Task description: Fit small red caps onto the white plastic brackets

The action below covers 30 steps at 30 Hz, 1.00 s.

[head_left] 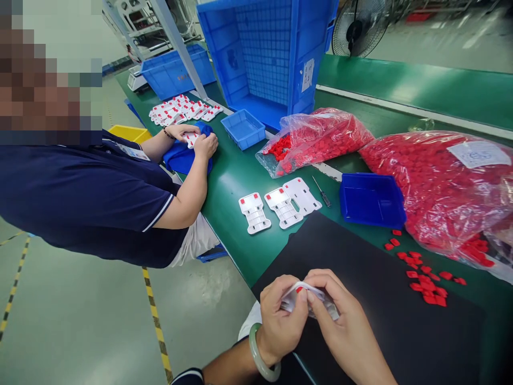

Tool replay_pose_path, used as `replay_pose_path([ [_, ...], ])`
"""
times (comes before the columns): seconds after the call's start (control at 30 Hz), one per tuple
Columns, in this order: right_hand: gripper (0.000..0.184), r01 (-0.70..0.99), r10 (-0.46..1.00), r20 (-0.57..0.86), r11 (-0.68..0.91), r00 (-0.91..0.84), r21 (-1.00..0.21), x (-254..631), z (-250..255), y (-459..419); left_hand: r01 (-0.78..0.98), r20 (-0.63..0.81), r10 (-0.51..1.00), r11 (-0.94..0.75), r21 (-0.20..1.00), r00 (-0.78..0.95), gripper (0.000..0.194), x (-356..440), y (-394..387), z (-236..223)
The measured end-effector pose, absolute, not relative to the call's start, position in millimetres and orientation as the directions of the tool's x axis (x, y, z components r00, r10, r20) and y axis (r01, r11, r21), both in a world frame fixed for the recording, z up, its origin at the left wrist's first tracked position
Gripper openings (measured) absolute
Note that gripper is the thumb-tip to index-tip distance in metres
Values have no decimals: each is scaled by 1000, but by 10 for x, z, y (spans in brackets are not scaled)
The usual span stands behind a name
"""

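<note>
Our left hand and right hand pinch a white part in a closed grip above the black mat; near its far edge, loose red pieces, a dark-blue tray and a bulging bag crowd the table.

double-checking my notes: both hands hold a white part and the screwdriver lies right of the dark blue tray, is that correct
The side is wrong: in the head view the screwdriver lies left of the dark blue tray. The left hand and right hand do hold a white part.
</note>
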State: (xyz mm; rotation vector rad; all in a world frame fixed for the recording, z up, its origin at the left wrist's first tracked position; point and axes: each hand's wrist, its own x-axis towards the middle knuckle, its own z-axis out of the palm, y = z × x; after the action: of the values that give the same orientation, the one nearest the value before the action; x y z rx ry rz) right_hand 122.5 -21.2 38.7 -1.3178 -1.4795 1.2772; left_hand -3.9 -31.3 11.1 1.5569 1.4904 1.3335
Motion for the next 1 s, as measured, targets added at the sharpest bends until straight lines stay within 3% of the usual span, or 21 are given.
replay_pose_path([
  [0.53, 12, 293, 982, -59, -4, -179, -956, 1287, 341, -180, 125, 12, 999, -16, 992, 30, 13, -114, -256, 102],
  [0.8, 15, 265, 935, -138, -49, -328, -963, 1442, 460, -129, 228, 183, 979, -200, 953, 95, 21, -184, -260, 166],
  [1.0, 19, 533, 856, -218, 78, -469, -842, 1597, 652, 88, 210, 223, 943, -277, 938, 245, 26, -222, -256, 172],
])
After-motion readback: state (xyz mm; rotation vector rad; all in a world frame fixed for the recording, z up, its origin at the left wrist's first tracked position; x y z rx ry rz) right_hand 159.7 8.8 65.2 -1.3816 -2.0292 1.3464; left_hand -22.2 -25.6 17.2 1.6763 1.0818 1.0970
